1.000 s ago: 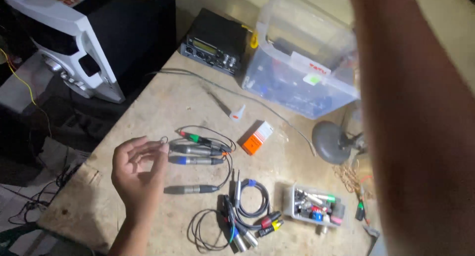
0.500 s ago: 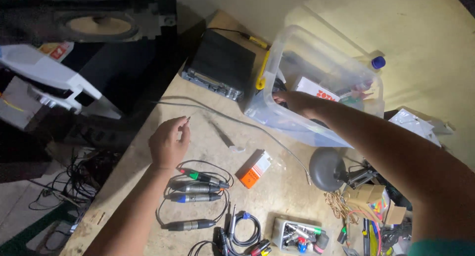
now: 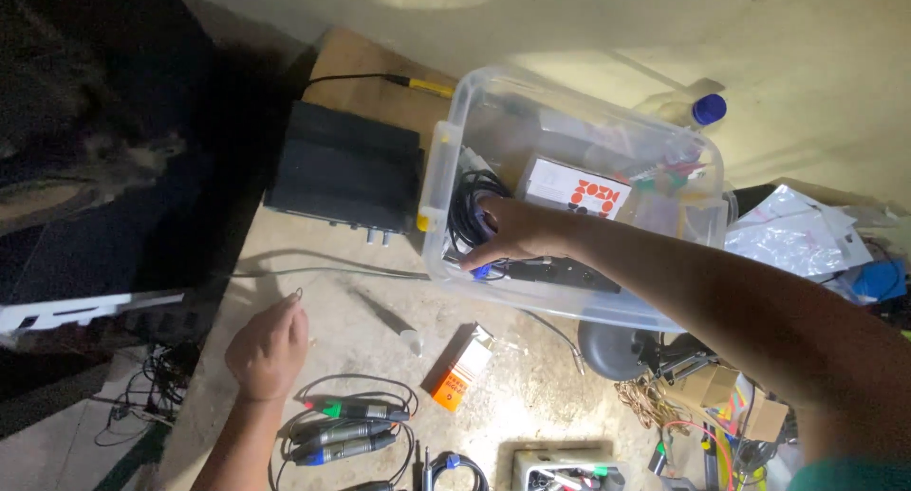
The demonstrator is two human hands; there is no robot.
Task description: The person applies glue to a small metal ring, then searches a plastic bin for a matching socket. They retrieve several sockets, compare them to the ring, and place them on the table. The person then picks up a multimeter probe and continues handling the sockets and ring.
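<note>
From the head camera, the right hand (image 3: 512, 230) reaches into the clear plastic bin (image 3: 434, 183), fingers curled down onto a coil of black cable (image 3: 468, 206) at its near left corner. The left hand (image 3: 269, 347) hovers over the workbench (image 3: 323, 254), loosely closed, pinching a small wire ring (image 3: 297, 294) at its fingertips, just above the cable connectors (image 3: 346, 426).

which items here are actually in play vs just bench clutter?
In play:
- right hand reaching into the clear plastic bin, fingers on the black cable coil
- left hand pinching a small wire ring

Lying about:
- black amplifier box
- orange and white carton
- bundle of audio connectors
- blue-capped bottle
</note>
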